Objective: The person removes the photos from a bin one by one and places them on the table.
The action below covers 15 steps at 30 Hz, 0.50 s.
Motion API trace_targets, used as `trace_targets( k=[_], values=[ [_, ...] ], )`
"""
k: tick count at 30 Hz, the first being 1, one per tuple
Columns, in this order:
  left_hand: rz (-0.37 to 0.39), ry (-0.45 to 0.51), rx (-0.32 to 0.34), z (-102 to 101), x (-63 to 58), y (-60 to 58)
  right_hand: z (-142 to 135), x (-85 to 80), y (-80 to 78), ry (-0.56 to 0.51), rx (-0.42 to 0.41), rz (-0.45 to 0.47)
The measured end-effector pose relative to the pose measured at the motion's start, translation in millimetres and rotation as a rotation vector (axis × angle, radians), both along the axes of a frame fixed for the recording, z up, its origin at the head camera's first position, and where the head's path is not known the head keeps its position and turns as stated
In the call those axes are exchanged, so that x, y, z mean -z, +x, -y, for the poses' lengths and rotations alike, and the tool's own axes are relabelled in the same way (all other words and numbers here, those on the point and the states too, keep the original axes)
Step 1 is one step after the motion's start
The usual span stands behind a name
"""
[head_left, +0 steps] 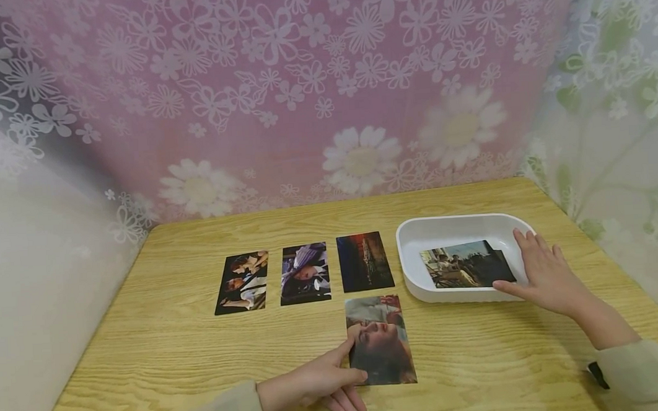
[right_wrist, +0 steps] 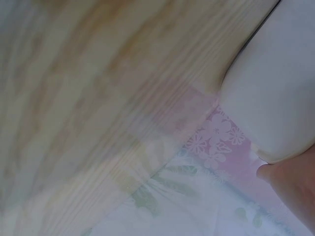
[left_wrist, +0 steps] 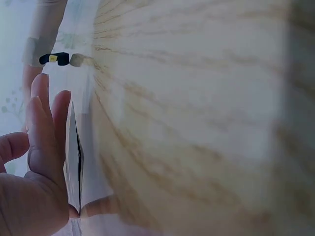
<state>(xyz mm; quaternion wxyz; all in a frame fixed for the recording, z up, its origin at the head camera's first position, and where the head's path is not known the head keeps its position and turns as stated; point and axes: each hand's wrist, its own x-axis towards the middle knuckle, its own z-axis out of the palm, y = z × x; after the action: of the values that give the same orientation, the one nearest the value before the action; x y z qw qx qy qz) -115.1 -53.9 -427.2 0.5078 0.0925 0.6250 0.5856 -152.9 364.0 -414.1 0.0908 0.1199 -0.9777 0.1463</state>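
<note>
My left hand, fingers extended, touched the glossy grey-brown rectangular portrait card lying on the yellow wood-grain surface, likely squaring it; my right hand, loosely spread, rested on the white plastic tray, apparently bracing it.

Colour-printed rectangular picture cards: paper or card stock by their look, smooth, lightly glossy. White round-cornered rectangular tray: plastic-looking, smooth, soft sheen. Yellow-brown wooden-looking tabletop: visible grain, smooth, faintly shiny. My pale beige sleeves: matt cloth. Pink flower-printed backdrop: cloth or plastic, I cannot tell.
</note>
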Motion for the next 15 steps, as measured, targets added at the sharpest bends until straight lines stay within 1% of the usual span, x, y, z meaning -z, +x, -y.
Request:
trace_targets(
  k=[4,7,9,11,15],
  values=[
    [-0.024,0.023,0.002,-0.8,-2.3,-0.3,0.1,-0.2,1.2,0.0,0.0,-0.004],
    [-0.08,0.074,0.013,-3.9,-8.8,-4.9,0.7,-0.7,1.8,0.001,0.002,-0.002],
    [-0.131,0.118,0.028,-8.2,-15.4,-11.9,0.9,-0.8,2.0,0.0,0.002,0.001],
    [-0.198,0.154,0.036,-14.7,-23.6,-20.8,1.0,-0.7,2.4,-0.002,0.003,0.004],
    [-0.345,0.209,0.014,-33.5,-39.7,-41.0,1.1,0.4,2.7,-0.004,0.002,0.004]
  ],
)
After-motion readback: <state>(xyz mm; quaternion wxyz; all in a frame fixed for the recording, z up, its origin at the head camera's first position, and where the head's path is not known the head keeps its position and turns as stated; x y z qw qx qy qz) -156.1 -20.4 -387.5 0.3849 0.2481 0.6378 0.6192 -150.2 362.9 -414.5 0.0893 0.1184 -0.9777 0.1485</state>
